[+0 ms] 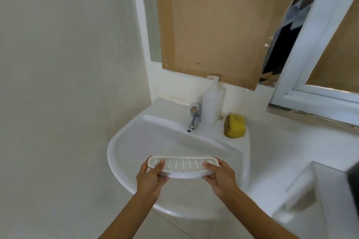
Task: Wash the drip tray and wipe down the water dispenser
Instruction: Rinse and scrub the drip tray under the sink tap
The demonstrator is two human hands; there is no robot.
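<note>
We hold the white slotted plastic drip tray (183, 167) over the near part of the white ceramic wash basin (124, 141), one hand at each end. Our left hand (150, 178) grips the left end, thumb laid across the slotted top and the fingers (163, 178) curled beneath. Our right hand (220, 177) grips the right end likewise, thumb on top and fingers wrapped under the curved front edge. The tray sits roughly level, slots facing up. At the back of the basin stands a chrome tap (194, 115), with a translucent white pump bottle (212, 103) just beside it on the right and a yellow sponge (234, 125) resting on the rim further right. Brown cardboard (219, 25) covers most of the mirror above, next to a white window frame (314, 44).
</note>
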